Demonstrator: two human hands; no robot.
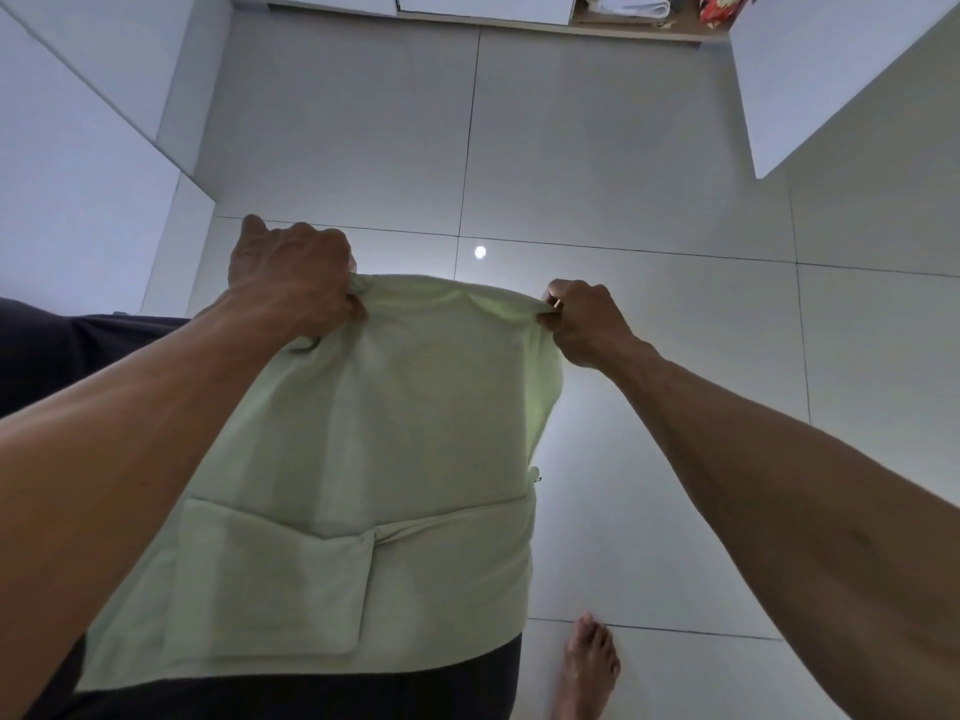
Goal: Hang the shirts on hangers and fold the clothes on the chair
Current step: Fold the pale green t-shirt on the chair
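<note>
1. While the person stands on the tiled floor [597, 148], both hands hold up a pale green shirt [395, 407] in the middle of the view, its far edge stretched between them.
2. The left hand [296, 278] has its fingers curled round the far left corner of the shirt, so its grip is closed on bunched cloth.
3. The right hand [582, 322] pinches the far right corner between thumb and fingers; its grip is narrow and holds the cloth too.
4. The shirt hangs from the hands toward the person and drapes against the body, covering dark clothing [311, 698] at the near edge.
5. A folded flap of the same cloth, which may be a sleeve, lies across the near left part of the shirt.
6. A bare foot [589, 667] rests on the floor, near and to the right of the shirt.
7. At the far right, an open shelf [639, 26] holds a folded white cloth [631, 5] and something red with a pattern [719, 6] beside it.
8. White cabinet panels [78, 163] stand along the left side, and a white door [831, 70] stands at the far right.
</note>
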